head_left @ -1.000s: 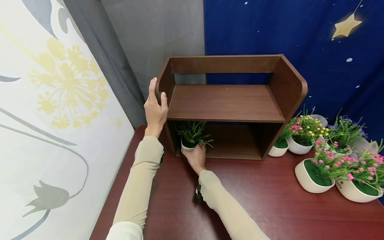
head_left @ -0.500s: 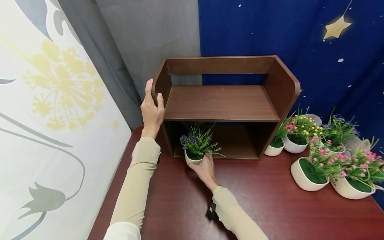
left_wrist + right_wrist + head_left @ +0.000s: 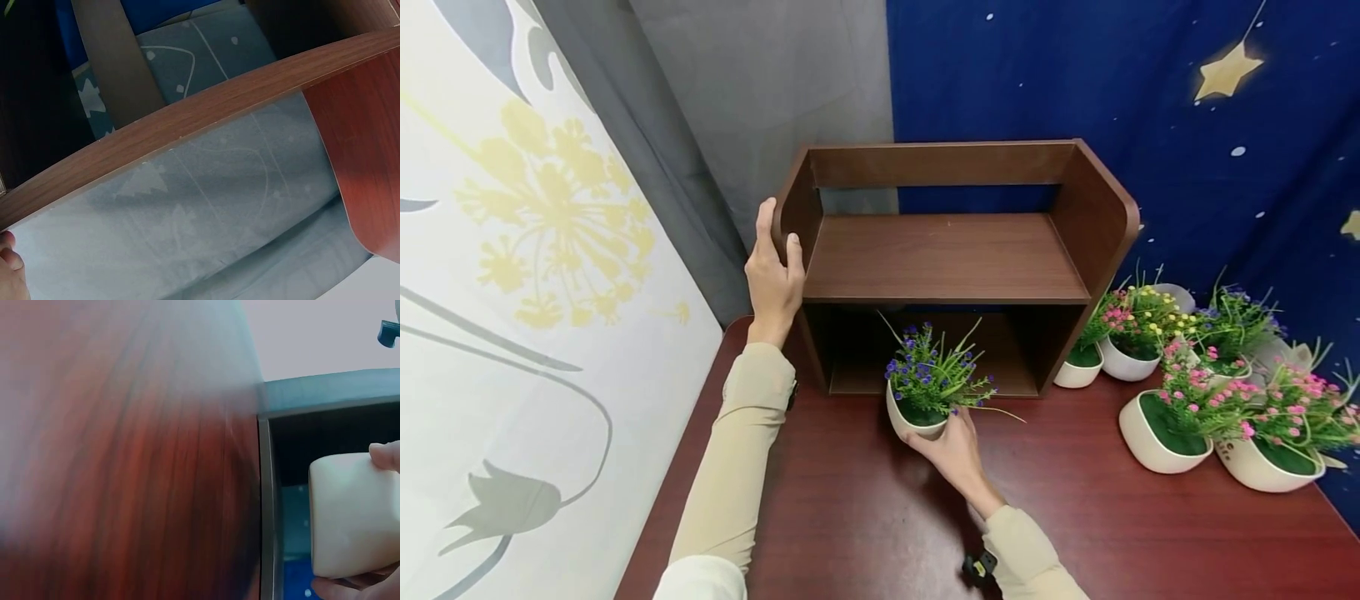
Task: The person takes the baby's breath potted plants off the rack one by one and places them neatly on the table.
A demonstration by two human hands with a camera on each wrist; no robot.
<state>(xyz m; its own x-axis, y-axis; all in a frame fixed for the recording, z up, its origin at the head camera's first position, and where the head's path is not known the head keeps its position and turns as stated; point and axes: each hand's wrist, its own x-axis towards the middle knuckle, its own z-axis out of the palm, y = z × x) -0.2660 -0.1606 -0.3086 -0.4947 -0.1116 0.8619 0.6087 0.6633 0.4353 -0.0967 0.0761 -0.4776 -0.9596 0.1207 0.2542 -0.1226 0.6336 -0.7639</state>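
Observation:
My right hand point(image 3: 958, 454) grips a white pot point(image 3: 904, 423) with a green, purple-flowered artificial plant point(image 3: 932, 371). Thumb and fingers lie around its wall, just in front of the lower opening of a brown wooden desktop shelf point(image 3: 947, 258). In the right wrist view, the pot's pale wall point(image 3: 353, 515) shows with fingertips point(image 3: 386, 456) against it. My left hand point(image 3: 773, 287) holds the shelf's left side panel at its front edge, thumb in front, index finger straight along the outside. At the left wrist view's lower left, fingertips point(image 3: 9, 259) sit beside the panel edge point(image 3: 187, 122).
Several potted artificial plants crowd the table's right side, among them a pink-flowered one in a white pot point(image 3: 1165, 437) and a yellow-flowered one point(image 3: 1131, 360). A dark red table point(image 3: 850, 500) carries everything. Curtains point(image 3: 760, 75) hang behind; a patterned white panel point(image 3: 587, 400) stands at left.
My right hand has brought the purple-flowered plant out of the shelf's lower compartment, toward me and to the right. The left hand keeps its place on the side panel.

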